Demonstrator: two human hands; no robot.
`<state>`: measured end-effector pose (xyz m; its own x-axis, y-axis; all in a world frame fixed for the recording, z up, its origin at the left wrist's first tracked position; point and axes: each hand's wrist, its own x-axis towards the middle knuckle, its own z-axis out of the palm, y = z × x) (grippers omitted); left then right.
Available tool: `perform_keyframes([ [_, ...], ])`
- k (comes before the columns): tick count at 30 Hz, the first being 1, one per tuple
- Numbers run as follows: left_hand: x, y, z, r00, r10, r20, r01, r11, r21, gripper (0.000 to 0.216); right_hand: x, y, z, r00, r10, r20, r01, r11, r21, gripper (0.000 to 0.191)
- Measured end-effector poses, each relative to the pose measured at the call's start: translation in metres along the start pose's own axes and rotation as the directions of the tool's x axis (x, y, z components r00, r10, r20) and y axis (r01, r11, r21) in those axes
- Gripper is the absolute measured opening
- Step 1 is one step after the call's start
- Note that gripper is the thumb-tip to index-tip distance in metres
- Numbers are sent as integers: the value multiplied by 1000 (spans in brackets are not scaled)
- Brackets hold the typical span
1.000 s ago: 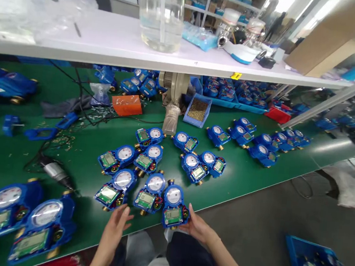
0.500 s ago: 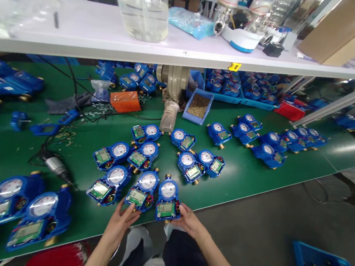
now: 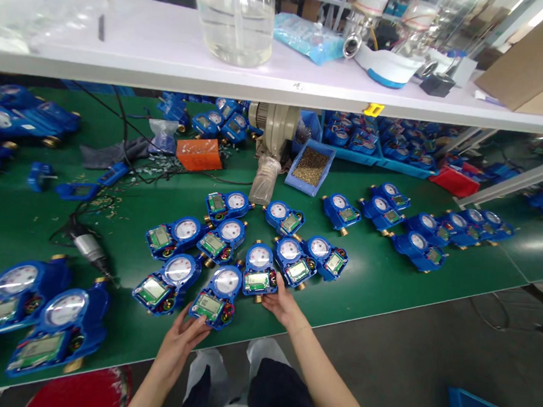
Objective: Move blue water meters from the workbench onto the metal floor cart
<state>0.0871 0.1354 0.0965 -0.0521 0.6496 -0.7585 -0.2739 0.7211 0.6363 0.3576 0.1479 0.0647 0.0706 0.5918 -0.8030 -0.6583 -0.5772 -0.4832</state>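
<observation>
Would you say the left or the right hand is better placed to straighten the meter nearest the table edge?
Probably the left hand: its fingers touch that meter, while the right hand is on the neighbouring meter.

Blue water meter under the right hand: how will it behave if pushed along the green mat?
The blue water meter probably slides flat without rolling: squat body, dial facing up. Brass fittings suggest it is heavy for its size. The right hand touches its lower edge.

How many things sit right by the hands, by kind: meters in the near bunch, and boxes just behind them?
meters, near bunch: 9
orange box: 1
blue bin: 1
Total: 11
The far row at right is not counted.
</observation>
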Motion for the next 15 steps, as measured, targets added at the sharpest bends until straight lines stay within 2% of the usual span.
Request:
perform_keyframes([
  [5,0,-1,0,1000,-2,5,2,1000,-4,73,-8,10,18,992,-117,-49,121,989,88,65],
  [9,1,-4,-1,1000,10,5,-10,1000,-7,73,-25,26,15,975,-199,-104,210,972,109,79],
  [12,2,-6,-2,1000,10,6,-9,1000,-15,75,-30,40,13,981,-162,-104,175,976,132,76],
  [15,3,-6,-2,1000,9,7,-8,1000,-21,75,-25,47,17,992,-119,-45,125,976,181,73],
])
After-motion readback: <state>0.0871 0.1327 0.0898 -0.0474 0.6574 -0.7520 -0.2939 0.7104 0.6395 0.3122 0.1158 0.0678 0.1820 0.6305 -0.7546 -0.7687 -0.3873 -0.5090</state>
